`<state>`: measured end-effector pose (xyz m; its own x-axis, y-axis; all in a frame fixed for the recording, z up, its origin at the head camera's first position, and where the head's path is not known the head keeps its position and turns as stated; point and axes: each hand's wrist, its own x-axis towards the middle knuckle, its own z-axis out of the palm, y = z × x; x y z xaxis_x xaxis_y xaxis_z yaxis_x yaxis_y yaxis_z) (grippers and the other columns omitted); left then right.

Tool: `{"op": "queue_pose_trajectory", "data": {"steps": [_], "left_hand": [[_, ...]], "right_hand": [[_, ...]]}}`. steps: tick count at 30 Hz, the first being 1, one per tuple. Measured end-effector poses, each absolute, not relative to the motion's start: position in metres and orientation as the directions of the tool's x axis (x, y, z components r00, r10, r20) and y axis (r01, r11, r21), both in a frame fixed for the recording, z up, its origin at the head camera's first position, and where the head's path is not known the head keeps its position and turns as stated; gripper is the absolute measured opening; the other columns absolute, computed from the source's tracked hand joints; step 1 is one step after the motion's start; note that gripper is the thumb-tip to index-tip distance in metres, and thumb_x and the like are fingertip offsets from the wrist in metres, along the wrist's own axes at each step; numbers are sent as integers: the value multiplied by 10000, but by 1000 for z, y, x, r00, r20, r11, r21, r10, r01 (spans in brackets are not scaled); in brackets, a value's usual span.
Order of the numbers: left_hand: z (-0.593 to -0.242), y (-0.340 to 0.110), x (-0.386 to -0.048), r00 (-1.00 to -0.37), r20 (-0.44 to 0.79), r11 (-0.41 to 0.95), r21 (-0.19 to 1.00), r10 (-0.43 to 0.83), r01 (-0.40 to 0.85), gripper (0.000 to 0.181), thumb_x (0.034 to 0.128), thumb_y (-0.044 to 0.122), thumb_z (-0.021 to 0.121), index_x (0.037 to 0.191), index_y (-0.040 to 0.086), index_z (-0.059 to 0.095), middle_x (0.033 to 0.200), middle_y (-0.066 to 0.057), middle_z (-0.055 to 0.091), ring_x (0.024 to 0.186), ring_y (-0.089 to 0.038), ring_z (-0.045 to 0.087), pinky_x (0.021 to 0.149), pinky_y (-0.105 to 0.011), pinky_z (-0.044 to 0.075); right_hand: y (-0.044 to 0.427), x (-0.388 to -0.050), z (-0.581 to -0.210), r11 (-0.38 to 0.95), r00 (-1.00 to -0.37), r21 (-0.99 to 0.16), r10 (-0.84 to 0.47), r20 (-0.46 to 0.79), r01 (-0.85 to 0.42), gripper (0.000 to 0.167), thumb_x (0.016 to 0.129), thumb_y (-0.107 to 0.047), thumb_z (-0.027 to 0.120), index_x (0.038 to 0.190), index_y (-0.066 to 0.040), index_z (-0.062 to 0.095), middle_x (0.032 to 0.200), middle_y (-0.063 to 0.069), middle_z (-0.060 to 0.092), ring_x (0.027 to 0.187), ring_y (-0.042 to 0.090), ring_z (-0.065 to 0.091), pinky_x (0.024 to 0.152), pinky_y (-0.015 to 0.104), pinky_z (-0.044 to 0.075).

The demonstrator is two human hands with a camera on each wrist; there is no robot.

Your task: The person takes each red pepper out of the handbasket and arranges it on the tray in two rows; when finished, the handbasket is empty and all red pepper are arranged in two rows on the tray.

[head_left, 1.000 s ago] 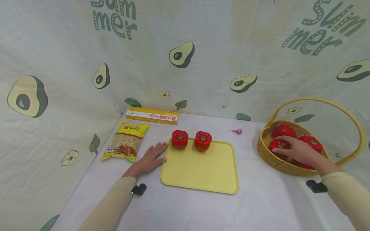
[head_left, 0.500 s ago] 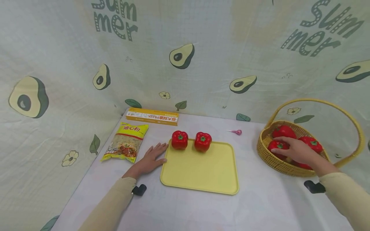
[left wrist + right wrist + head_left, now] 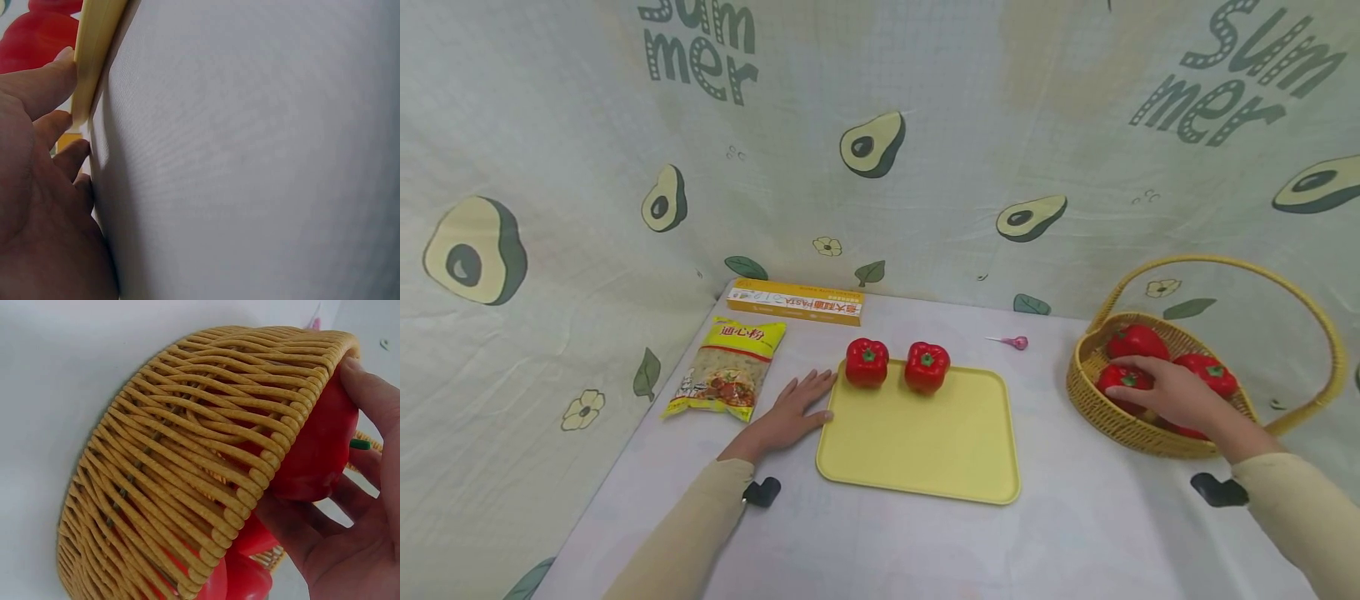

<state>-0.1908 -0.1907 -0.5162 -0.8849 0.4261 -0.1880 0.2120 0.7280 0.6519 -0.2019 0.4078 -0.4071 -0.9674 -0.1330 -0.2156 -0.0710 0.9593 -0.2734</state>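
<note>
My right hand (image 3: 1174, 392) reaches into the wicker basket (image 3: 1093, 412) and grips a red bell pepper (image 3: 1123, 383). In the right wrist view, thumb and fingers curl round that pepper (image 3: 319, 447), its green stem facing the palm. More red peppers lie in the basket, such as one at the back (image 3: 1138, 340) and one at the right (image 3: 1208, 375). My left hand (image 3: 786, 421) lies flat, fingers spread, at the left edge of the yellow tray (image 3: 917, 450); its thumb touches the rim. Two red bell peppers (image 3: 867, 363) stand upright along the tray's far side.
A yellow-topped bag of pasta (image 3: 727, 367) lies left of my left hand. Behind it sits a long pasta box (image 3: 796, 302). A small pink-headed item with a thin pale stick (image 3: 1017, 342) lies between tray and basket. The basket's tall handle (image 3: 1232, 262) arches above it.
Almost nothing differs. My right hand stays on the pepper in the basket with only a tiny shift, and my left hand keeps its place by the tray.
</note>
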Motion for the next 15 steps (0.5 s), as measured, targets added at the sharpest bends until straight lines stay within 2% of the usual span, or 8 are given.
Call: {"op": "queue_pose_trajectory", "data": {"steps": [6, 15], "left_hand": [[-516, -191, -191, -885, -189, 732, 646, 426, 215, 726, 1037, 428, 562, 1639, 212, 218, 1696, -30, 189, 1575, -259, 16, 1265, -483, -47], [-516, -192, -189, -884, -170, 718, 658, 436, 228, 731, 1034, 424, 569, 1637, 192, 227, 1691, -55, 203, 1573, -284, 26, 1262, -508, -45]], "right_hand": [[410, -197, -405, 955, -971, -290, -124, -205, -60, 933, 867, -671, 679, 1446, 27, 459, 1321, 391, 488, 1126, 569, 462, 818, 701, 525], [411, -192, -399, 946, -976, -312, -141, -166, -83, 916, 890, -660, 659, 1467, 18, 442, 1374, 379, 459, 1177, 579, 428, 871, 754, 473]]}}
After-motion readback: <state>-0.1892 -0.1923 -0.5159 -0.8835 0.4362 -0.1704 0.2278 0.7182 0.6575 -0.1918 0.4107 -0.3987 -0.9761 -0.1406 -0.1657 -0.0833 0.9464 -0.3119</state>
